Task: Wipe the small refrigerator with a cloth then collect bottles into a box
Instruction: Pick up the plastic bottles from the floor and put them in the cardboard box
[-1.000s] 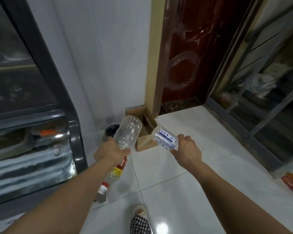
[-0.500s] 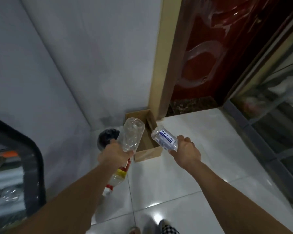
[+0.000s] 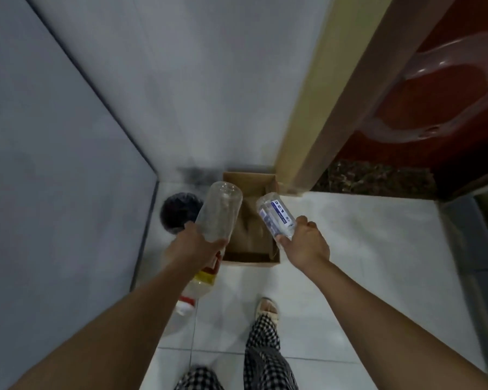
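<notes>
Both hands are hovering over the cardboard box (image 3: 251, 256), the left hand (image 3: 193, 247) gripping a clear bottle (image 3: 219, 213), the right hand (image 3: 304, 244) pinching a blue-labelled bottle (image 3: 275, 213), both looking light, empty, crushable, best held mid-body.

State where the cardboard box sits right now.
In the head view, the cardboard box stands on the floor at centre, between the black bin and door frame.

At frame centre, the left hand (image 3: 193, 249) grips a clear bottle (image 3: 219, 213) over an open cardboard box (image 3: 252, 261) on the tiled floor (image 3: 364, 249). The right hand (image 3: 304, 244) holds a blue-labelled bottle (image 3: 275, 213) above the box. A black bin (image 3: 178, 212) stands just left.
</notes>
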Demonstrator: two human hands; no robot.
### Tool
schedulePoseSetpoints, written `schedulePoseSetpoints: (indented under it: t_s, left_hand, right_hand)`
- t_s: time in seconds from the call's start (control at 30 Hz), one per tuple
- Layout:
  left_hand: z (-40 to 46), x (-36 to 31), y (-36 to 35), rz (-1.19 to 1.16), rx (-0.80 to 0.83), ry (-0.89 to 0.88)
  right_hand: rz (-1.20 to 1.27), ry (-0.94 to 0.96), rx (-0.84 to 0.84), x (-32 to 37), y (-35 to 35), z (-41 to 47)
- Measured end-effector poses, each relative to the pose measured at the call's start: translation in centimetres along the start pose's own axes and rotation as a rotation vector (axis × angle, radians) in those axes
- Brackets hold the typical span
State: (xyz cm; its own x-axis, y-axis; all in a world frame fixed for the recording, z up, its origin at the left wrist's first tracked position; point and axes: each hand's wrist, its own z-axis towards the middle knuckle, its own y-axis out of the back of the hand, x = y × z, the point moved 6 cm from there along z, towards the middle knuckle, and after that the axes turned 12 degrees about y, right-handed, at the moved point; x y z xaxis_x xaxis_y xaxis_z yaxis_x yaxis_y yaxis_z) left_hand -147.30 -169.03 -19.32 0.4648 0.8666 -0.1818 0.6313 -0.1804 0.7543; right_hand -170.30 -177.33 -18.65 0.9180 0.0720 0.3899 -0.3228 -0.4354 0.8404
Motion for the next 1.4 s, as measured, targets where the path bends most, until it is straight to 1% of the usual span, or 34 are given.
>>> schedulePoseSetpoints:
  t_s: [0.17,0.37,0.5,0.63,0.73,0.87,1.07,1.23,1.4]
  left_hand:
    - [5.4,-2.9,-5.2,-0.01,0.026,0.059]
    - [15.0,-4.5,-14.0,-0.018,0.054,0.084]
    - [21.6,-4.5,-20.0,-0.01,0.064,0.126]
    - [26.7,-4.6,-25.1,0.09,0.043,0.169]
    - [29.5,-5.1,-28.4,0.17,0.051,0.177]
    - [31.9,-5.7,-30.9,0.234,0.02,0.183]
    - [33.8,-5.4,-33.1,0.247,0.036,0.243]
    - [34.7,-5.1,-34.5,0.285,0.014,0.21]
    - [35.2,-4.8,-35.7,0.284,0.072,0.173]
  right_hand:
    - [0.064,-0.035,0.051,-3.5,-5.0,6.5]
    - [0.16,-0.067,0.101,-7.3,-14.5,13.8]
    - [0.193,-0.054,0.115,-9.8,-21.1,18.1]
    - [0.296,-0.114,0.108,-11.6,-26.9,21.2]
    - [0.294,-0.136,0.119,-12.5,-30.3,23.3]
    - [0.29,-0.153,0.139,-13.6,-33.8,25.1]
    - [0.305,-0.147,0.184,-14.7,-37.1,26.7]
    - [0.263,-0.137,0.253,-15.2,-39.1,27.9]
    - [0.239,-0.088,0.307,-15.4,-40.4,28.4]
